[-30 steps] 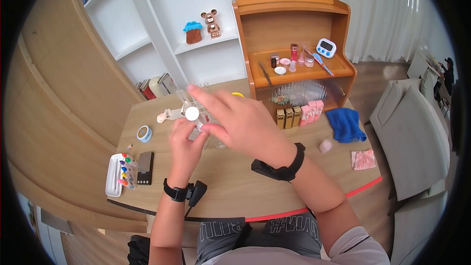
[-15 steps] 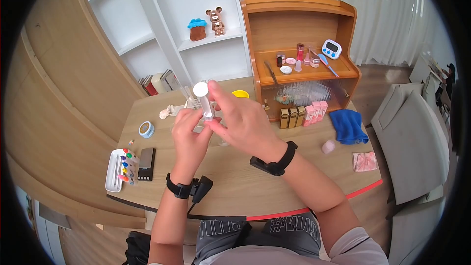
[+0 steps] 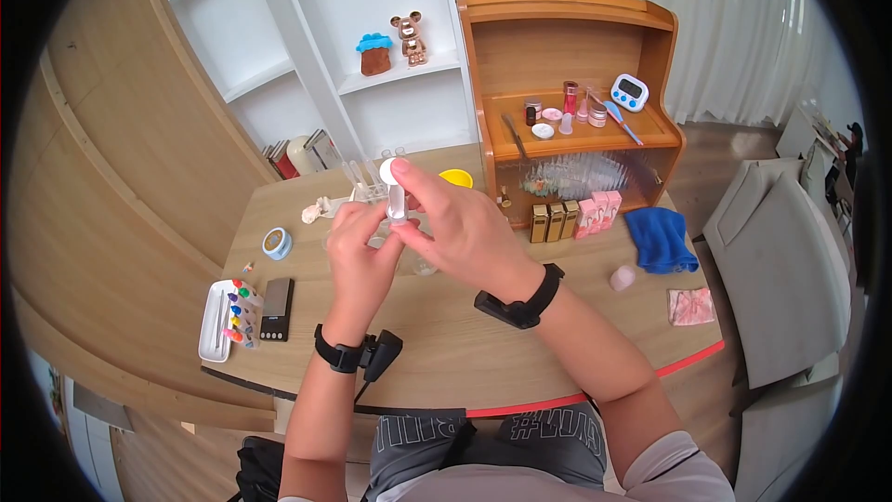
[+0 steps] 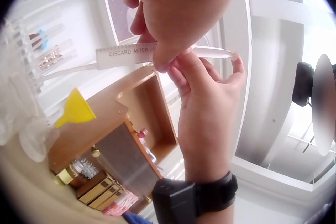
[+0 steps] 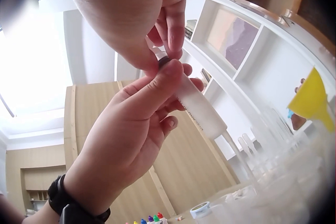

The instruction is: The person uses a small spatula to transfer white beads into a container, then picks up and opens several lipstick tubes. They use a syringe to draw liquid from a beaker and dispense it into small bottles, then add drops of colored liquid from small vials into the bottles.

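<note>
Both hands are raised over the desk around a large, translucent syringe [image 4: 126, 54], printed "DISCARD AFTER" on its barrel. My left hand [image 3: 358, 246] grips the barrel near its flange end. With thumb and fingers, my right hand [image 3: 474, 237] holds the plunger end, an index finger on the round white plunger top [image 3: 389, 171]. The plunger [image 4: 212, 52] sticks out of the barrel. In the left wrist view, the long thin nozzle [image 4: 68, 70] points away toward clear test tubes [image 3: 358, 174]. Fingers hide the flange.
A yellow funnel [image 3: 455, 178] stands behind the hands. To the left are a blue-rimmed jar [image 3: 277, 244], a black scale [image 3: 277, 307] and a white tray [image 3: 212, 339] beside bottles with coloured caps [image 3: 240, 314]. A wooden cabinet [image 3: 567, 9], small boxes [image 3: 555, 223] and blue cloth [image 3: 662, 240] stand right.
The right hand drew back from over the syringe, and its index finger came onto the plunger top. The syringe tilted, so its plunger shows lengthwise in the head view. The left hand keeps its grip.
</note>
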A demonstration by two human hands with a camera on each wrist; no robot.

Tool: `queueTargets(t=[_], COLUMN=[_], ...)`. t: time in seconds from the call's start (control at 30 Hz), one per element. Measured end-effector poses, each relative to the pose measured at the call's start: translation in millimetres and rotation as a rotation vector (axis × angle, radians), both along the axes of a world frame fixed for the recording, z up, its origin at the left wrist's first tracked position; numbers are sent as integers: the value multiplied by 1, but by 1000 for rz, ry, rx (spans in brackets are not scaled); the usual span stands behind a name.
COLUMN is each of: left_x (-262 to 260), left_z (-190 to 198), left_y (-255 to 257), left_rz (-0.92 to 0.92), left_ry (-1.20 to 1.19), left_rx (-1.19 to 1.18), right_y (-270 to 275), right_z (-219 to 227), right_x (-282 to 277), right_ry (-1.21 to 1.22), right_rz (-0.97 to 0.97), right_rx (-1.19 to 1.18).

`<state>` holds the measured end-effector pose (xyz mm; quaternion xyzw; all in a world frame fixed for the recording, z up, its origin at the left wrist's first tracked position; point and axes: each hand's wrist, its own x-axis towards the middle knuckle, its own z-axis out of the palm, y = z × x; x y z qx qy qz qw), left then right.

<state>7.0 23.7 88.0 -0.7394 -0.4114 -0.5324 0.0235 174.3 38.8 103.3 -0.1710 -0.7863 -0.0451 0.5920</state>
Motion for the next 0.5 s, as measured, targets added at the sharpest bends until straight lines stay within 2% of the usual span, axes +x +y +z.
queueTargets(t=[0.33, 0.5], left_x=[-1, 0], left_z=[1, -1], left_y=[1, 3], left_rz=[12, 4], left_ry=[11, -6], left_rx=[-2, 3], right_y=[2, 1], right_z=[0, 0], right_x=[2, 2], right_ry=[-69, -68], right_rz=[-50, -40], right_rx=[53, 8])
